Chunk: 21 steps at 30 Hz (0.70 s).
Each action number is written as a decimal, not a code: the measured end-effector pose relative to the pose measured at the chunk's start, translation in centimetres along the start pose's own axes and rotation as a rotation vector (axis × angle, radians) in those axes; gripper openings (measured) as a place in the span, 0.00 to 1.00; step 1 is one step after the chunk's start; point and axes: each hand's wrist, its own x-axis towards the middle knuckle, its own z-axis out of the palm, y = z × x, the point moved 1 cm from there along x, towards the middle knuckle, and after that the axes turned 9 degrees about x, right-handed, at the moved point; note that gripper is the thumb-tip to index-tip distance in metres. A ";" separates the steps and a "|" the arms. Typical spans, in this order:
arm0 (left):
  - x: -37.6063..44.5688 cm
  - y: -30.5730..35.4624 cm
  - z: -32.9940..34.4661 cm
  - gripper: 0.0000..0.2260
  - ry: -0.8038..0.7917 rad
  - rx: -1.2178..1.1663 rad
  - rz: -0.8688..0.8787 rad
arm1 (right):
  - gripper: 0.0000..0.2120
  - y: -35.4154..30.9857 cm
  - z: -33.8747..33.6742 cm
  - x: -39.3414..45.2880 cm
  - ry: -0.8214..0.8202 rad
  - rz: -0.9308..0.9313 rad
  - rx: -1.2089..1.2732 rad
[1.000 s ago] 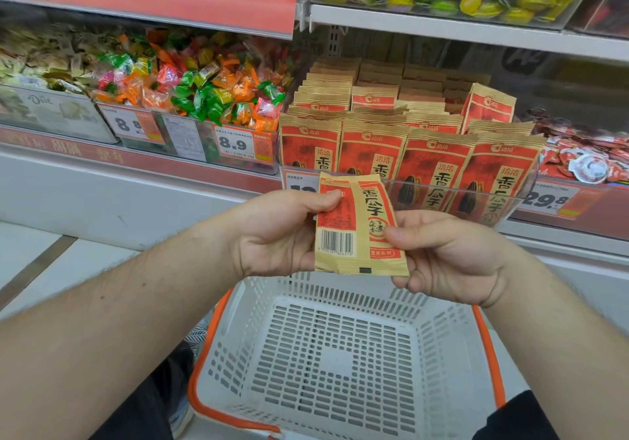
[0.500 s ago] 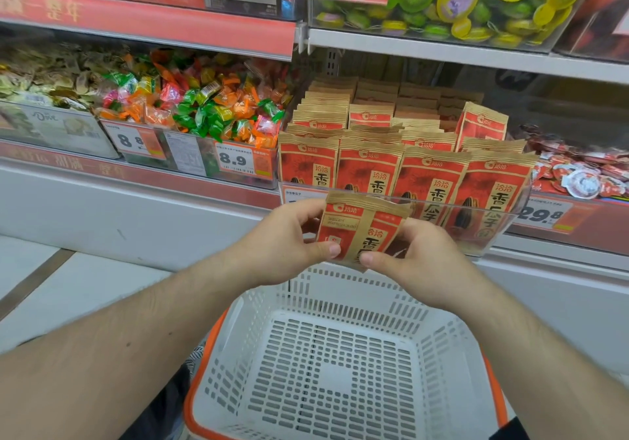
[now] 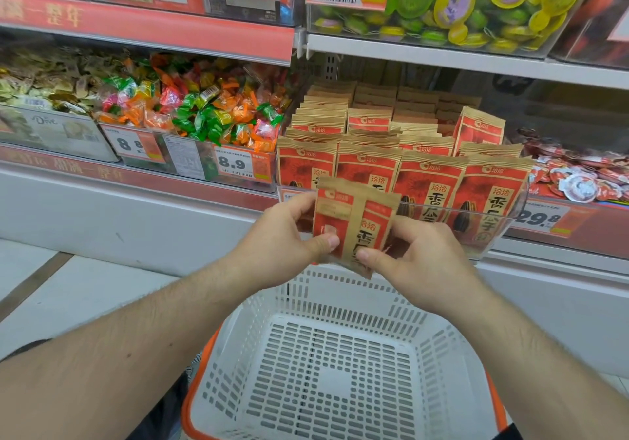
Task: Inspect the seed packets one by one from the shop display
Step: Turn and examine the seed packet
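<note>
A red and tan seed packet is held upright in front of the shelf, its back face toward me. My left hand pinches its left edge with thumb in front. My right hand pinches its lower right corner. Behind it, rows of matching seed packets stand in a clear display bin on the shelf.
A white plastic basket with an orange rim sits below my hands. Wrapped candies fill bins to the left, with price tags 8.8 and 8.9. Red-lidded cups lie at the right. An upper shelf holds green and yellow jelly cups.
The packet has been tipped and raised from a low position with its barcode side showing toward the display bin. Both hands moved up and forward with it.
</note>
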 end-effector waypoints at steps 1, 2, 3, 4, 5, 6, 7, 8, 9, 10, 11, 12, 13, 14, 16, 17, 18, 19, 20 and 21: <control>0.0 0.1 0.2 0.17 0.039 -0.039 -0.024 | 0.11 -0.1 0.1 -0.1 0.031 -0.027 -0.026; -0.2 0.3 0.4 0.17 0.053 -0.102 -0.044 | 0.14 -0.3 0.3 -0.2 0.070 -0.070 -0.049; -0.4 0.6 0.7 0.18 0.047 -0.152 -0.048 | 0.17 -0.5 0.5 -0.4 0.108 -0.125 -0.076; -0.6 0.9 1.0 0.18 0.033 -0.172 -0.038 | 0.20 -0.8 0.8 -0.5 0.132 -0.179 -0.114; -0.8 1.1 1.2 0.20 0.019 -0.172 -0.034 | 0.20 -1.0 1.2 -0.7 0.141 -0.222 -0.153; -1.0 1.3 1.4 0.22 0.008 -0.181 -0.047 | 0.19 -1.1 1.6 -0.8 0.132 -0.250 -0.171; -0.9 1.3 1.5 0.24 0.001 -0.200 -0.075 | 0.19 -1.1 1.8 -0.8 0.106 -0.262 -0.165; -0.9 1.2 1.5 0.24 -0.007 -0.230 -0.113 | 0.19 -1.1 1.9 -0.8 0.072 -0.265 -0.122; -0.8 1.1 1.4 0.24 -0.014 -0.262 -0.151 | 0.18 -1.0 1.7 -0.8 0.048 -0.256 -0.047; -0.7 1.0 1.3 0.22 -0.023 -0.287 -0.182 | 0.16 -0.9 1.4 -0.7 0.043 -0.243 0.051; -0.7 0.9 1.2 0.21 -0.036 -0.300 -0.203 | 0.15 -0.9 1.0 -0.7 0.056 -0.224 0.157; -0.6 0.9 1.1 0.21 -0.053 -0.306 -0.218 | 0.14 -0.8 0.6 -0.7 0.079 -0.205 0.257; -0.6 0.9 1.1 0.20 -0.073 -0.304 -0.226 | 0.12 -0.8 0.3 -0.6 0.110 -0.195 0.329; -0.6 0.9 1.1 0.19 -0.096 -0.294 -0.228 | 0.10 -0.9 0.1 -0.7 0.134 -0.193 0.366; -0.7 0.9 1.4 0.19 -0.143 -0.261 -0.225 | 0.05 -1.3 0.2 -0.7 0.140 -0.191 0.365; -0.7 0.8 1.5 0.18 -0.162 -0.250 -0.225 | 0.05 -1.4 0.5 -0.7 0.129 -0.186 0.341; -0.7 0.8 1.6 0.18 -0.178 -0.246 -0.228 | 0.06 -1.4 0.7 -0.8 0.113 -0.183 0.310; -0.7 0.8 1.7 0.18 -0.190 -0.246 -0.230 | 0.08 -1.3 1.0 -0.8 0.100 -0.184 0.280; -0.6 0.8 1.8 0.18 -0.197 -0.248 -0.233 | 0.09 -1.2 1.1 -0.8 0.090 -0.188 0.255; -0.6 0.8 1.7 0.19 -0.206 -0.254 -0.232 | 0.10 -1.1 1.1 -0.8 0.082 -0.189 0.243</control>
